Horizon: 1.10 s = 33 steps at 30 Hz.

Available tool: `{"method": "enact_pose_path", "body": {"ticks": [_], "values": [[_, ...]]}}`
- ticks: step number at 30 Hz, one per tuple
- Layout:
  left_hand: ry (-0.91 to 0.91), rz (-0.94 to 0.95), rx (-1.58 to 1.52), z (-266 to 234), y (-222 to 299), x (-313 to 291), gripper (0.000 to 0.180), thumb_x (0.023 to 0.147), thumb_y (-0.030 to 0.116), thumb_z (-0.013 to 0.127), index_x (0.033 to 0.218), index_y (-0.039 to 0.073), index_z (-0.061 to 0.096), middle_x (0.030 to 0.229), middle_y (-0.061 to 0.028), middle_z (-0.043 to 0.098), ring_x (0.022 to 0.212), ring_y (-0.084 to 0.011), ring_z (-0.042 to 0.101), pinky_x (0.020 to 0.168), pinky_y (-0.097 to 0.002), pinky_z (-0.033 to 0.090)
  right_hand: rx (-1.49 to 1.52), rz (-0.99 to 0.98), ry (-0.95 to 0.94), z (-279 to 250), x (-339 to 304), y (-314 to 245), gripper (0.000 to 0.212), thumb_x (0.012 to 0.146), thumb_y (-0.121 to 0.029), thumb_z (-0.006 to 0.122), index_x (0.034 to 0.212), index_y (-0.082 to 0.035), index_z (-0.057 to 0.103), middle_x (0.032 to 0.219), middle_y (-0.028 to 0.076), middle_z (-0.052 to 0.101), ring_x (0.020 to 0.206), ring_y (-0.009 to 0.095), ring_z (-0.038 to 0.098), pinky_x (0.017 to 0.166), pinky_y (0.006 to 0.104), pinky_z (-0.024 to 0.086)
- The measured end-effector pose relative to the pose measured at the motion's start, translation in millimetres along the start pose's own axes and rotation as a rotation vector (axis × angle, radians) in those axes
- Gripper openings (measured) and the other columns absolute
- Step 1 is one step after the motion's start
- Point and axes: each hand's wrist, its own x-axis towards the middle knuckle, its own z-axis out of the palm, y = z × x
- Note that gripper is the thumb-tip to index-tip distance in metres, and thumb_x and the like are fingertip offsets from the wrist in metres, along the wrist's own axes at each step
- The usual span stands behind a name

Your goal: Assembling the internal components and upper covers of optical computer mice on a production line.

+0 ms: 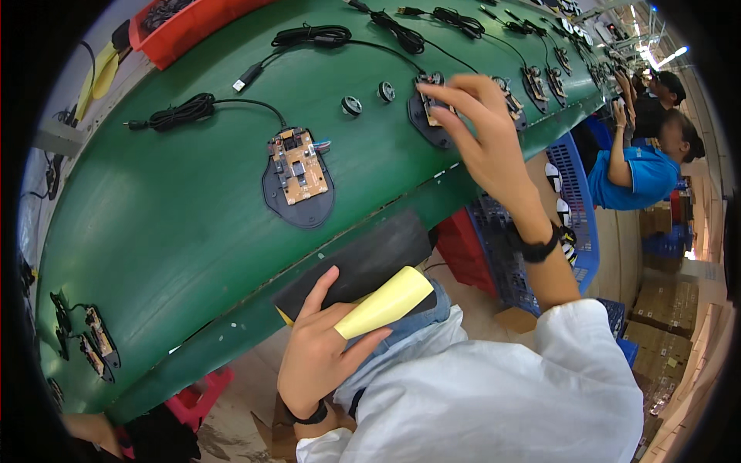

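Bright, even light | ceiling tubes (pixel 673 56) glaring upper right | green table (pixel 185 247) curved by fisheye | corners black

Left hand (pixel 318 351): low, 1 finger extended, thumb apart
Right hand (pixel 485 127): raised forward, fingers bent, thumb apart

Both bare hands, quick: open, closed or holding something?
Left hand: holding a flat black sheet with a curled yellow strip.
Right hand: half-curled over a dark oval plastic base; whether it grips anything cannot be told.
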Motion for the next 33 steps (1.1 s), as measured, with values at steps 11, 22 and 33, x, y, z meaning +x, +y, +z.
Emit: {"method": "enact_pose_path", "body": {"ticks": [11,22,33], "values": [[0.093,0.039,-0.067,1,-9,-5,0.023,0.08,0.014,0.086,0.098,0.001,0.078,0.079,-0.011,0.073,0.073,-0.0265,0.069,0.118,-0.0546,0.039,-0.065,-0.223,-0.251,14,23,-23,0.031,0.088,-0.021,0.077,0.118,-0.011,0.074,0.106,0.005,0.071,0.101,0.027,0.065,0.088,0.039,0.05],[0.028,0.029,-0.023,-3,-2,-3,0.025,0.08,0.016,0.087,0.099,0.002,0.078,0.082,-0.0099,0.074,0.075,-0.0255,0.07,0.118,-0.0544,0.04,0.21,-0.496,-0.393,18,-50,-77,0.034,0.082,-0.016,0.081,0.11,0.001,0.071,0.1,0.008,0.068,0.088,0.022,0.066,0.072,0.0345,0.055],[0.023,0.059,-0.084,-10,-10,-14,0.028,0.08,0.016,0.086,0.102,0.001,0.077,0.086,-0.0103,0.074,0.076,-0.025,0.07,0.117,-0.0549,0.04,0.124,-0.395,-0.264,18,-61,-84,0.048,0.073,-0.013,0.087,0.115,0.004,0.072,0.102,0.011,0.068,0.083,0.025,0.066,0.07,0.0355,0.054]]}}
